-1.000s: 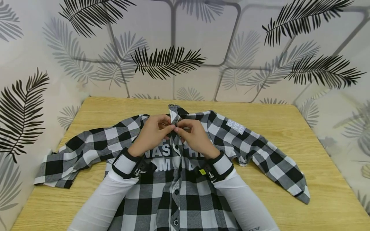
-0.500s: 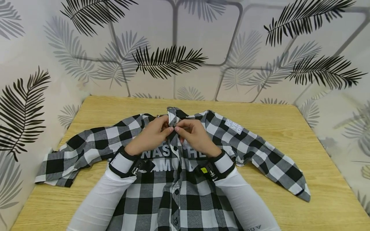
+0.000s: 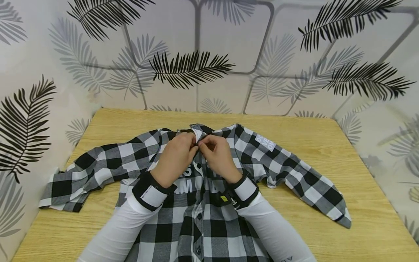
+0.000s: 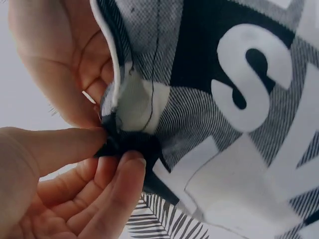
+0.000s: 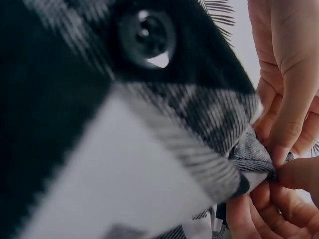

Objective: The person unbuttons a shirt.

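Note:
A black, white and grey checked shirt (image 3: 170, 229) lies front up, sleeves spread, with pale lettering (image 3: 186, 186) across the chest. Just below the collar (image 3: 205, 128), my left hand (image 3: 175, 156) pinches the front edge of the shirt between thumb and fingers. My right hand (image 3: 220, 156) pinches the same spot from the other side, fingertips touching or nearly touching the left ones. In the left wrist view, fingers squeeze a dark bunched bit of placket (image 4: 130, 142); any button there is hidden. A dark round button (image 5: 148, 37) shows large in the right wrist view.
The shirt rests on a wooden table (image 3: 327, 138) against leaf-patterned walls (image 3: 226, 36). Its sleeves reach out left (image 3: 98, 163) and right (image 3: 304, 178). More buttons (image 3: 199, 216) run down the front. Each wrist wears a black strap with a camera.
My left hand has rolled over, showing more of its back and covering more lettering. The collar has sunk lower and folded. My right hand stays near the same spot, still pinching.

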Tool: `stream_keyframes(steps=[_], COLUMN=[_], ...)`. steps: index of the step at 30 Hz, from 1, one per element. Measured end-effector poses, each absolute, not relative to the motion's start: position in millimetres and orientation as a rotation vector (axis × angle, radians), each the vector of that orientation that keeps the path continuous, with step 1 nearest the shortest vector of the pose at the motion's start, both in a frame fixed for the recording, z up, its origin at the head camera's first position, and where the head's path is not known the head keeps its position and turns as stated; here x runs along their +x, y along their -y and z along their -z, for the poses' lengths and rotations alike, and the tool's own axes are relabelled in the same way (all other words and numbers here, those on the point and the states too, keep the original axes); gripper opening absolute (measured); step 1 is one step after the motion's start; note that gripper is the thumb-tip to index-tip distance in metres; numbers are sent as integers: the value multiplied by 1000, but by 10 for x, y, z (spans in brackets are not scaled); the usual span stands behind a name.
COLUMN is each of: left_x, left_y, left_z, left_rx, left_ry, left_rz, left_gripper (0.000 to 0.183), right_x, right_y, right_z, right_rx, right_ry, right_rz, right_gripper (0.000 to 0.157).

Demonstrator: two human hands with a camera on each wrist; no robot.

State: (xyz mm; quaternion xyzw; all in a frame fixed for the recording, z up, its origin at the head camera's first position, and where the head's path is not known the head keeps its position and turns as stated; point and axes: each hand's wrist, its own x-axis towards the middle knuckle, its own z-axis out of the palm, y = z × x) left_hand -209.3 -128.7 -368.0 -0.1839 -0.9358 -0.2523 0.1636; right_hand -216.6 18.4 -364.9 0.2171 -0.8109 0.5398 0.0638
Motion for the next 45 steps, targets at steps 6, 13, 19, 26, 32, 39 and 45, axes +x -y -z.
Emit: stream_keyframes(steps=[6, 13, 19, 26, 32, 39, 45], left_x=[-2167, -2208, -2214, -2214, -2208, -2198, -2205], left_y=[1320, 1344, 1342, 1344, 1348, 1353, 1355], left_z=[3712, 3731, 3733, 3726, 3723, 3720, 3728], left_rx=[-448, -427, -419, -426, -435, -435, -437], left_ry=[2647, 2677, 2691, 2693, 2708, 2737, 2715], left_rz=[881, 925, 928, 949, 958, 980, 978], left_gripper=[12, 13, 10, 8, 8, 7, 6], right_x=[-2188, -2331, -2381, -2370, -2365, -2350, -2353], right_y=[-190, -204, -219, -234, -248, -258, -251], right_z=[3624, 3842, 3940, 3918, 3916, 3907, 3915], right_rx=[668, 666, 669, 696, 709, 717, 706], right_ry=[2448, 2482, 2489, 2519, 2568, 2618, 2637], right_rz=[-1664, -1667, -1616, -1564, -1542, -1536, -1491], right_gripper=[22, 26, 26, 21, 20, 18, 14])
